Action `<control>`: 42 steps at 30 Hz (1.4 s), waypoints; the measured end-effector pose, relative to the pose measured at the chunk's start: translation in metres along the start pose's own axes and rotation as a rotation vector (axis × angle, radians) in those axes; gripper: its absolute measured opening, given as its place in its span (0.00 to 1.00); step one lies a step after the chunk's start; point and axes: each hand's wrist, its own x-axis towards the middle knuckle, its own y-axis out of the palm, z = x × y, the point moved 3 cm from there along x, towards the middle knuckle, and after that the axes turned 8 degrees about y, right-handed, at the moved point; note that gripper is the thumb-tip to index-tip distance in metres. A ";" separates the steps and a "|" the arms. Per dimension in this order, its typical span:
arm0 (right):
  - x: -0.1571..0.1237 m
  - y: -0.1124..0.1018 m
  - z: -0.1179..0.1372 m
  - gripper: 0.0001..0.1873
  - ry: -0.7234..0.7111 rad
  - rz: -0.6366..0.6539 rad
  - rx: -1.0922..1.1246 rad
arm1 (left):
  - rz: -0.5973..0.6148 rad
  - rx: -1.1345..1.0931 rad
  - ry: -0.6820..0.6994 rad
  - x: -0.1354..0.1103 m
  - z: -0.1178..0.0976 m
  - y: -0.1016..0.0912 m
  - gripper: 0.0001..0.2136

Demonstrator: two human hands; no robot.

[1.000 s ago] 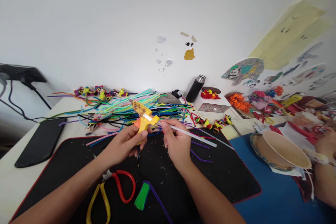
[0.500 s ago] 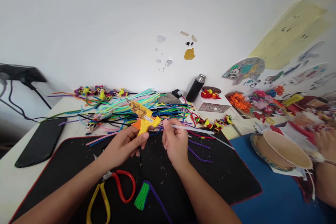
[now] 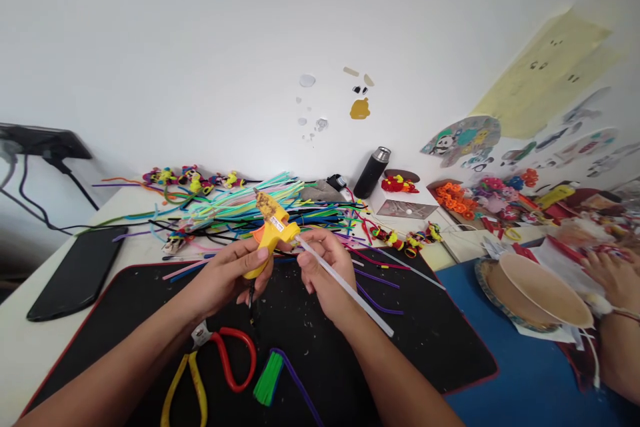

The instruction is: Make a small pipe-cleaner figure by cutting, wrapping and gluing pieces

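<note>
My left hand (image 3: 227, 277) is closed round the handle of a yellow glue gun (image 3: 270, 223), its stained nozzle pointing up and to the left. My right hand (image 3: 323, 273) pinches a long clear glue stick (image 3: 350, 290) whose front end sits at the back of the gun; the stick slants down to the right across my wrist. Both hands hover over a black mat (image 3: 425, 340).
Red and yellow scissors (image 3: 215, 363) and a green and purple pipe-cleaner bundle (image 3: 273, 377) lie on the mat near me. A heap of coloured pipe cleaners (image 3: 240, 210), a black bottle (image 3: 371, 172), a dark tablet (image 3: 75, 270). At the right, another person's hand (image 3: 607, 277) by a paper bowl (image 3: 545, 290).
The glue stick has swung from lying nearly level to slanting down to the right, its end at the gun's back. My hands and the gun have shifted slightly.
</note>
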 end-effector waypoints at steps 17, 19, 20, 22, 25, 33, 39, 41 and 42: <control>0.000 -0.003 0.002 0.31 -0.054 0.133 -0.147 | 0.115 0.078 -0.040 0.000 0.000 -0.003 0.28; -0.001 -0.004 0.003 0.31 -0.061 0.119 -0.155 | 0.115 0.079 -0.045 0.000 0.001 -0.003 0.28; -0.001 -0.004 0.003 0.30 -0.061 0.118 -0.158 | 0.113 0.082 -0.048 0.000 0.001 -0.003 0.28; -0.001 -0.005 0.003 0.30 -0.055 0.123 -0.164 | 0.108 0.088 -0.051 -0.001 0.001 -0.004 0.27; -0.001 -0.006 0.003 0.29 -0.041 0.139 -0.167 | 0.105 0.099 -0.058 -0.002 0.000 -0.004 0.26; -0.007 -0.011 -0.011 0.26 -0.038 0.139 -0.227 | 0.132 0.154 -0.103 -0.002 0.002 -0.004 0.25; -0.009 -0.009 -0.020 0.22 -0.126 0.030 -0.224 | 0.083 0.137 -0.058 0.001 0.006 -0.005 0.24; -0.009 -0.005 -0.020 0.20 -0.129 -0.008 -0.177 | 0.088 0.147 -0.048 0.001 0.006 -0.005 0.23; -0.009 -0.004 -0.019 0.20 -0.126 -0.020 -0.154 | 0.089 0.152 -0.047 0.001 0.006 -0.005 0.23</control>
